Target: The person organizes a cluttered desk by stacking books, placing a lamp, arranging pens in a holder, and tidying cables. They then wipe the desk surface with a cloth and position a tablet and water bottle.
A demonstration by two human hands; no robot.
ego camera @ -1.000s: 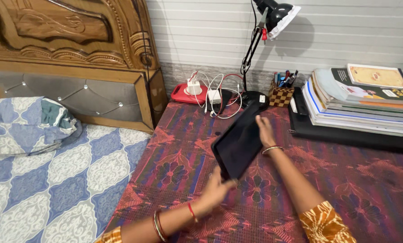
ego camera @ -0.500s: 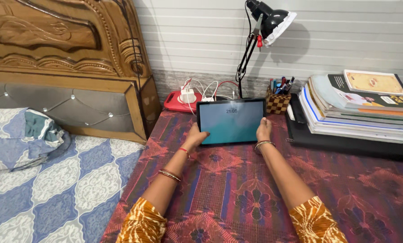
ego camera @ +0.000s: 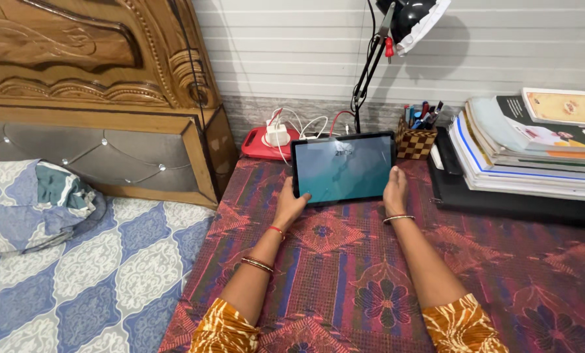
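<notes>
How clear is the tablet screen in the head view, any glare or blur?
Head view: sharp overall; the tablet, held by left hand and right hand, has a lit bluish screen with faint reflections; the lamp throws a soft shadow on the wall.

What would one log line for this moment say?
left hand: grips tablet left edge | right hand: grips right edge | tablet: upright, screen lit, on patterned cloth | behind: pen holder

We count one black-framed rectangular tablet (ego camera: 343, 168) with a lit blue-green screen; two hands on it, left hand (ego camera: 291, 204) and right hand (ego camera: 395, 189); one black clamp desk lamp (ego camera: 405, 14); one chequered wooden pen holder (ego camera: 416, 139); one red plastic power strip (ego camera: 266, 142); one stack of books (ego camera: 534, 153), volumes too many to tell; one blue patterned pillow (ego camera: 27, 204).
</notes>
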